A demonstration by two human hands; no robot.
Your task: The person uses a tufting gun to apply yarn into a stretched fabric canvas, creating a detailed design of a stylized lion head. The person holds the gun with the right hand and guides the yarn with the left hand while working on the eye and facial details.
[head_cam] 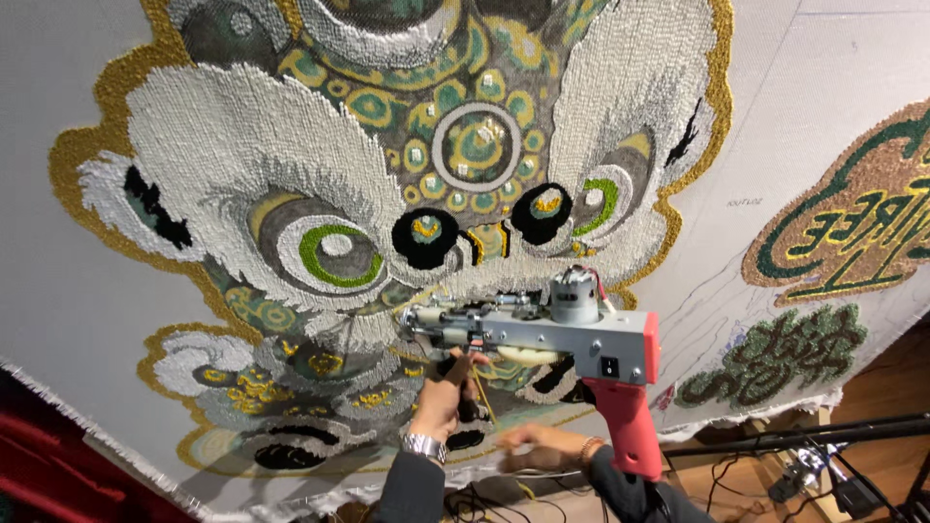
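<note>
A tufting gun (542,334) with a grey body, a silver motor on top and a red pistol handle is held up against a stretched grey cloth (58,291). On the cloth is a tufted lion face in white, green, gold and black. My left hand (444,392), with a metal watch at the wrist, reaches up under the gun's front and is closed around its dark front grip. A thin yellow yarn (487,405) hangs beside the fingers. My right hand (535,449) is blurred, low beside the red handle, with fingers stretched left. Its hold is unclear.
Another tufted piece in green, gold and brown (852,223) and a dark green patch (775,358) fill the cloth's right side. A black bar (804,436), cables and a wooden floor (891,387) lie at lower right. Red fabric (58,465) shows at lower left.
</note>
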